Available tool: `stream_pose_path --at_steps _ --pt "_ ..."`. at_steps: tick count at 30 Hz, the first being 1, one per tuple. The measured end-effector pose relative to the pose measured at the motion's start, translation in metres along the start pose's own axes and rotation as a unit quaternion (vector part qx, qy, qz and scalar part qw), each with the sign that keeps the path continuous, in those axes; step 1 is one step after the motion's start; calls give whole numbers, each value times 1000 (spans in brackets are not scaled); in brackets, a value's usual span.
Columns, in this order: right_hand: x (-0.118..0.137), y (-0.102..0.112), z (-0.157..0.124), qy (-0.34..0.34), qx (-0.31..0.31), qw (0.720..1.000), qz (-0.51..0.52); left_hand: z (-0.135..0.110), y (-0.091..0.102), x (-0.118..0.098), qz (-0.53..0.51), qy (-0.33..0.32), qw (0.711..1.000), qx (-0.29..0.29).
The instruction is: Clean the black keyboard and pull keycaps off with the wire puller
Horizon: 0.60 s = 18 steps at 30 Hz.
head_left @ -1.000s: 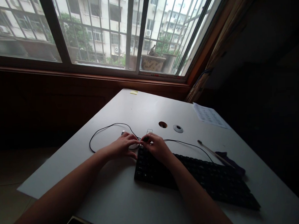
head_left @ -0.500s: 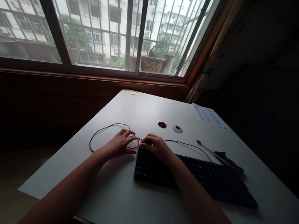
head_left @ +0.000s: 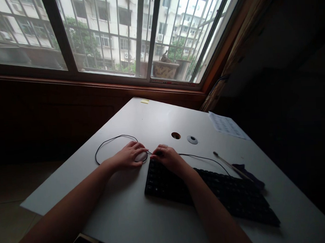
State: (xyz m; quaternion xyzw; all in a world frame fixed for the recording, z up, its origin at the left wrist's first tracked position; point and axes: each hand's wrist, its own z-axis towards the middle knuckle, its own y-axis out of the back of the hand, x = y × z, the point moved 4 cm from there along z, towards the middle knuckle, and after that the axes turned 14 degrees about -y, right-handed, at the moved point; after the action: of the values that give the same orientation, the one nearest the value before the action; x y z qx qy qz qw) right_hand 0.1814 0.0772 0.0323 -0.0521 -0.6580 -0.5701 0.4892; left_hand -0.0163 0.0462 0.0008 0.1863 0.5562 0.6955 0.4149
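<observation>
A thin black cable (head_left: pixel 106 141) forms a loop on the white table at the left. My left hand (head_left: pixel 130 155) lies over the right side of this loop, fingers apart and bent toward the tabletop, the fingertips beside the cable. My right hand (head_left: pixel 167 158) is at the far left corner of a black keyboard (head_left: pixel 224 193), its thumb and fingers pinched around the cable, which enters on the left and comes out on the right. The exact grip is partly hidden by the fingers. My right forearm crosses above the keyboard and covers part of its keys.
Behind the keyboard lie a thin stick-like brush (head_left: pixel 228 163) and a dark cloth (head_left: pixel 251 176). Farther back are a round hole (head_left: pixel 176 135) in the table, a grey ring cap (head_left: pixel 192 139) and a printed sheet (head_left: pixel 229 125). A barred window (head_left: pixel 113 36) stands beyond the table.
My left hand has shifted slightly left and its fingers have come down toward the table. The cable loop has slid a little left with it. My right hand has barely moved.
</observation>
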Motion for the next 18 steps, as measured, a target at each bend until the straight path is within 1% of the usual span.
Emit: stream_pose_path --at_steps 5,7,10,12,15,18 --pt "9 1 7 3 18 999 -32 -4 6 -5 -38 -14 999 5" --pt "13 2 9 -13 14 999 -50 -4 5 -5 -37 -23 999 0" --pt "18 4 8 -48 -16 996 -79 -4 4 -5 -18 -36 999 -4" --pt "19 5 6 -78 -25 992 -92 -3 6 -6 3 -45 999 -10" --pt "17 3 3 -116 -2 989 -95 -1 13 -11 29 -49 998 -24" --pt "14 2 1 -126 18 988 -88 -4 18 -24 16 -23 999 -21"
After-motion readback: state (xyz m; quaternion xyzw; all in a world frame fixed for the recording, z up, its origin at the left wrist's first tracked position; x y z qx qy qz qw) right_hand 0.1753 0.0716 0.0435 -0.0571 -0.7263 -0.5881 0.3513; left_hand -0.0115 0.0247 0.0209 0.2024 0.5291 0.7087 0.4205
